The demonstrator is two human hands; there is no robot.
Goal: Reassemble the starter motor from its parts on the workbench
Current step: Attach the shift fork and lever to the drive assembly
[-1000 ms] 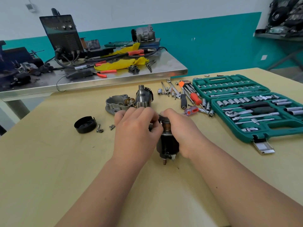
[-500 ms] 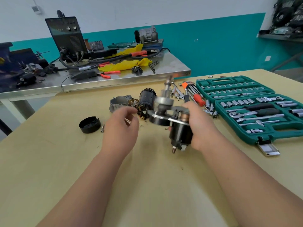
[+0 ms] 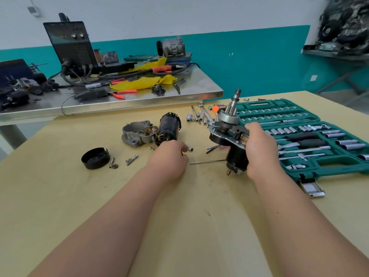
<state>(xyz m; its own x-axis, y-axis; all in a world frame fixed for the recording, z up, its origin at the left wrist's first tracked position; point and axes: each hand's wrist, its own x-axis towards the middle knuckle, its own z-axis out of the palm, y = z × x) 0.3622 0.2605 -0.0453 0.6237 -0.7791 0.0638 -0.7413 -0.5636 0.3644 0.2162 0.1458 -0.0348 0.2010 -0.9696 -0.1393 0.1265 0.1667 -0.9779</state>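
Note:
My right hand (image 3: 259,148) grips the starter subassembly (image 3: 227,134) and holds it above the wooden bench: a black solenoid below, a metal plate, and the pinion gear and shaft pointing up. My left hand (image 3: 169,158) hovers low over the bench with curled fingers, just in front of the black motor body (image 3: 169,126) and beside a small socket (image 3: 189,147). Its fingertips are hidden, so I cannot tell if it holds anything. The aluminium nose housing (image 3: 135,132) lies left of the motor body. A black end cap (image 3: 95,157) and loose screws (image 3: 131,159) lie further left.
A long thin bolt (image 3: 207,161) lies on the bench between my hands. An open green socket set (image 3: 299,116) fills the right side. Loose sockets and wrenches (image 3: 199,115) lie behind the parts. A steel table (image 3: 119,96) with a welder and tools stands beyond.
My right hand has lifted the subassembly off the bench and carried it right. My left hand let go of it and dropped toward the bench near the motor body.

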